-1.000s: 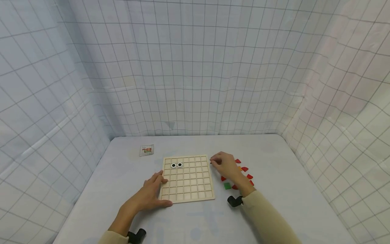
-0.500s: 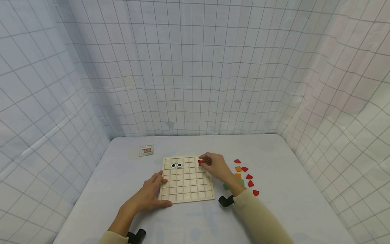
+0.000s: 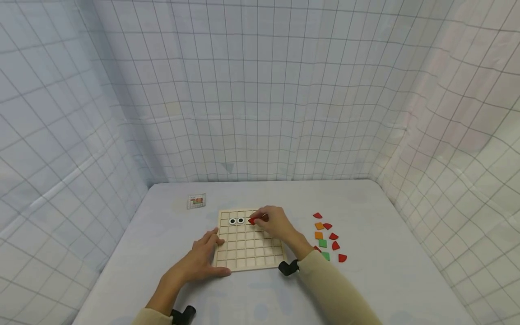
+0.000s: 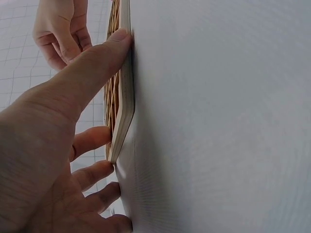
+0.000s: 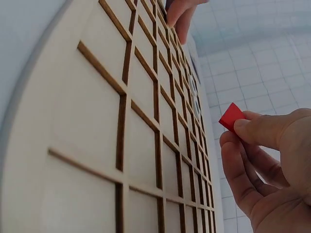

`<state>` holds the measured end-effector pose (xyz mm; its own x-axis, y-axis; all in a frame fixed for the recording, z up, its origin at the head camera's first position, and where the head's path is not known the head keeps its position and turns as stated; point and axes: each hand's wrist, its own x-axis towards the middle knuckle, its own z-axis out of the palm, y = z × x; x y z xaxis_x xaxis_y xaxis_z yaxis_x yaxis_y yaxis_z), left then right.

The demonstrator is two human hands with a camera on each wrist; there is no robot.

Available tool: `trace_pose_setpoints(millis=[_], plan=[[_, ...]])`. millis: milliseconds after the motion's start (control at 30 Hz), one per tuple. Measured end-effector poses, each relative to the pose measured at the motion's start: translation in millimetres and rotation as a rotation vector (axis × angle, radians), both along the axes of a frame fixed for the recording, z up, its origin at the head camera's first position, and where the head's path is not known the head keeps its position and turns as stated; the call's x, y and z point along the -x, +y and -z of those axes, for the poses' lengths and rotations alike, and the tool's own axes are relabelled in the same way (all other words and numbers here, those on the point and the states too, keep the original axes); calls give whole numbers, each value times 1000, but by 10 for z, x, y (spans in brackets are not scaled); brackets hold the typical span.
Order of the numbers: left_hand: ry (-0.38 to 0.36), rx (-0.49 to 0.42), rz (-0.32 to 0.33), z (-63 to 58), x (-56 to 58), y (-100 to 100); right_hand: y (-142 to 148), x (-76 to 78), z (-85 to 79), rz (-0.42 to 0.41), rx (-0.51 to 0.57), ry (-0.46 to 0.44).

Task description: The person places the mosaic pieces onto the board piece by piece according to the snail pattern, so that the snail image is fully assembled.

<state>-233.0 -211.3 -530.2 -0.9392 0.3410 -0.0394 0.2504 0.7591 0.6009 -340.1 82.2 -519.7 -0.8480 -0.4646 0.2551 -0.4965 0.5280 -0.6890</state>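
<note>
A pale wooden grid board [image 3: 248,251] lies on the table. My left hand [image 3: 199,258] rests spread at its near left corner, thumb along the front edge and fingertips at the left side. Between thumb and fingertips my right hand [image 3: 279,223] pinches a red tile [image 5: 232,116] with one curved side, held over the board's upper rows. Left of that tile, two white eye tiles with black centres [image 3: 241,220] sit side by side in the board's second row. The right wrist view shows the red tile above the grid, apart from its cells.
Right of the board lie several red tiles [image 3: 335,245], orange square tiles [image 3: 318,235] and green tiles [image 3: 322,243]. A small picture card [image 3: 197,201] with a grid lies at the back left. White gridded curtains [image 3: 260,113] enclose the table.
My right hand has moved left from beside the board to over its upper rows, carrying the red tile close to the eye tiles. My left hand stays at the board's corner.
</note>
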Motion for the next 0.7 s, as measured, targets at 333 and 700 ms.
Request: trace_pose_setpoints(millis=[333, 700], plan=[[14, -11, 14, -36, -38, 12, -274, -14, 33, -48, 8, -64], [15, -4, 12, -43, -49, 13, -545, 31, 128, -74, -25, -29]])
